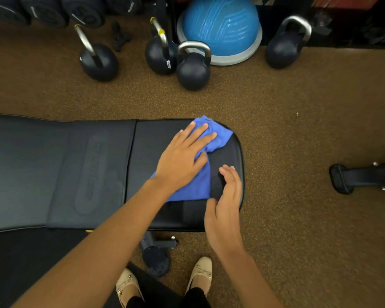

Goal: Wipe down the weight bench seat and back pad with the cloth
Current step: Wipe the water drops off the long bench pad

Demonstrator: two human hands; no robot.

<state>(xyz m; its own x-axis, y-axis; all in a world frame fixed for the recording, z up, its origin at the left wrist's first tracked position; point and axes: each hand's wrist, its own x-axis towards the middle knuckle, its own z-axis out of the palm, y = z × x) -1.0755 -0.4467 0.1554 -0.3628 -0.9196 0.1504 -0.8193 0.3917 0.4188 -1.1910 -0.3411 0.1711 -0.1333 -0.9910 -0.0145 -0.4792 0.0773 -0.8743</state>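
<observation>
A black weight bench lies across the view, its back pad (60, 170) on the left and its seat (232, 156) ending in a rounded edge on the right. On the seat lies a blue cloth (198, 181). My left hand (182, 156) presses flat on the cloth with its fingers spread toward the far edge. My right hand (225, 203) rests at the seat's near right corner, fingers loosely curled on the pad beside the cloth's edge, holding nothing.
Several black kettlebells (192, 70) and a blue balance dome (220, 27) stand on the brown floor beyond the bench. A black padded bar end (342, 178) lies at the right. The bench foot (156, 256) and my shoes (200, 274) are below.
</observation>
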